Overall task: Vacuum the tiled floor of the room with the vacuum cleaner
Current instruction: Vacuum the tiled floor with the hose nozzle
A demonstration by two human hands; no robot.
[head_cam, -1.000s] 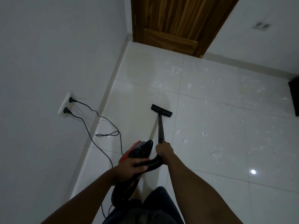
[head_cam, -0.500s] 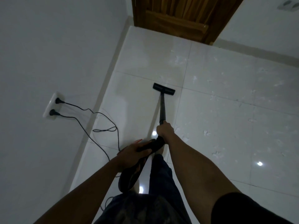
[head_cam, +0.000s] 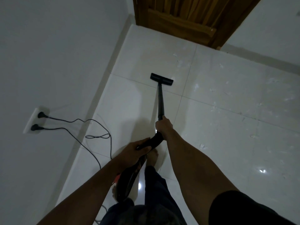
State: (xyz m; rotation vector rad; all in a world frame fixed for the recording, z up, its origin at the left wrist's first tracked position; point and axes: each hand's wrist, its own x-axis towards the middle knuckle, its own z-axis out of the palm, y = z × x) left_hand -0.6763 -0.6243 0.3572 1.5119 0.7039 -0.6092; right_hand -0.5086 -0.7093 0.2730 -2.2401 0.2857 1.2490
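My right hand (head_cam: 163, 127) grips the black wand (head_cam: 160, 101) of the vacuum cleaner at its near end. The wand runs forward to the flat black floor nozzle (head_cam: 161, 79), which lies on the white tiled floor (head_cam: 227, 127). My left hand (head_cam: 136, 151) holds the black handle of the vacuum body (head_cam: 125, 182), a dark unit with a red edge hanging low by my legs. Small white scraps of debris (head_cam: 203, 146) lie scattered over the tiles to the right of the wand.
A white wall on the left carries a socket (head_cam: 34, 120) with two black plugs. Their cables (head_cam: 99, 137) loop across the floor near my left side. A wooden door (head_cam: 186, 18) stands closed straight ahead, with another white wall at the right.
The nozzle has been pushed forward toward the door, from the near tile to the grout line of the far one. I have stepped forward, and the vacuum body now hangs lower by my legs.
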